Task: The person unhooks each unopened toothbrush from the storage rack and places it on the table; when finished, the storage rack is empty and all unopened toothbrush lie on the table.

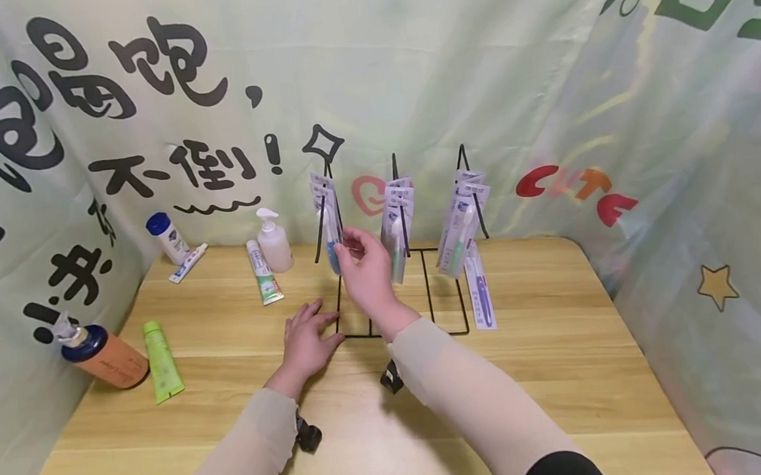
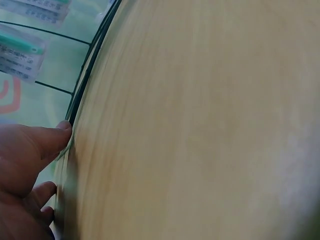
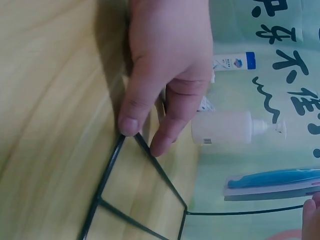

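Left hand [image 1: 309, 338] at the base's front-left corner on the wire rack [image 1: 428, 286], fingers spread and loose, thumb against the wire; a light, constant press there should serve well — so thin a frame could shift on the table [image 1: 541, 359]; right hand [image 1: 368, 269] farther in, thumb and curled fingers seemingly pinching the edge of the blue toothbrush pack [image 1: 329, 230], which hangs at the rack's left side; best moved straight along its hook, untwisted (another hangs close behind); right-wrist view gives the left thumb squarely on the corner; it alone shows a barcode on the pump bottle [image 3: 222, 127], near the table's far edge — left-wrist view lacks bottle and right hand both.
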### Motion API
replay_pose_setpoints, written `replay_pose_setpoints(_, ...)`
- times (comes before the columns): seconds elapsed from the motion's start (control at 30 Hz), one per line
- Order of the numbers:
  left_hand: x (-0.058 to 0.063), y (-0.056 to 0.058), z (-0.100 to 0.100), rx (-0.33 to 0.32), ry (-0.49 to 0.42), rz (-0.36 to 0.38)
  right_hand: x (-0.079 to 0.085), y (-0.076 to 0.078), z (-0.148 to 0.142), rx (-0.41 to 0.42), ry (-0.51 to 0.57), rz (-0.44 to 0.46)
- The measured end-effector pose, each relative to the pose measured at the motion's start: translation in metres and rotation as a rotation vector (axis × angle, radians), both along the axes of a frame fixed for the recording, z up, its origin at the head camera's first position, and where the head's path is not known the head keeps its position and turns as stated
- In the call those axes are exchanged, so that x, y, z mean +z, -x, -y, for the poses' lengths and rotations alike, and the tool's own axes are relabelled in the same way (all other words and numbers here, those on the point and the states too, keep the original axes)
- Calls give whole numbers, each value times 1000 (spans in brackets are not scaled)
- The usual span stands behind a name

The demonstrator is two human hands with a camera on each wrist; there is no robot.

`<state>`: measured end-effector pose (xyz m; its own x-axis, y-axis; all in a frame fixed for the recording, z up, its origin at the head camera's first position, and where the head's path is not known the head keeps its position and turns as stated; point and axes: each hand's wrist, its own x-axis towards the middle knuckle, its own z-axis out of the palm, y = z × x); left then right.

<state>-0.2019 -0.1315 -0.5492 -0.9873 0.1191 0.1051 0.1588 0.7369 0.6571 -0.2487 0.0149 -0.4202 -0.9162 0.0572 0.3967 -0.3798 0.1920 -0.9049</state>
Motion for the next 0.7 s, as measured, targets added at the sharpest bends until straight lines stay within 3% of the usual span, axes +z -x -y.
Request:
replay_pose_setpoints(0.4,3,-1,-2,2,-7,-4,1,18,6,-36,-16,41)
replay_pose_setpoints(0.7,4,-2,-2,5,-17,-3,4,15,4,-53,-63,55)
